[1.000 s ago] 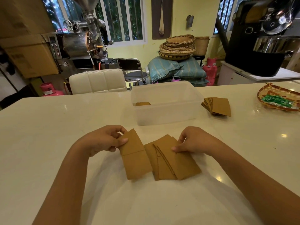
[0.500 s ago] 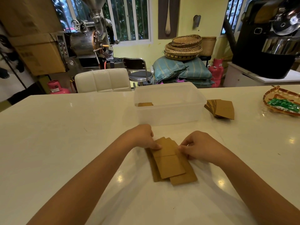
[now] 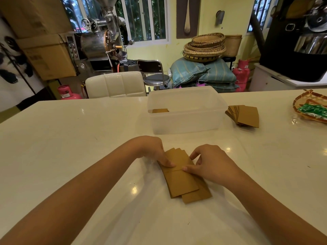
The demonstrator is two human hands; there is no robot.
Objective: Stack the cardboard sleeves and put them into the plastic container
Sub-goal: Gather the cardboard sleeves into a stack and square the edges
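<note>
White glossy surface (image 3: 70, 142) carries a loose stack of cardboard sleeves (image 3: 183, 181) at centre, edges misaligned, count unclear. Left hand (image 3: 150, 149) and right hand (image 3: 210, 165) press fingertips flat on top, neither grip closed. Plastic container (image 3: 185, 119) at 12 o'clock shows one sleeve edge through its frosted wall; another pile (image 3: 245, 115) lies at 2 o'clock.
</note>
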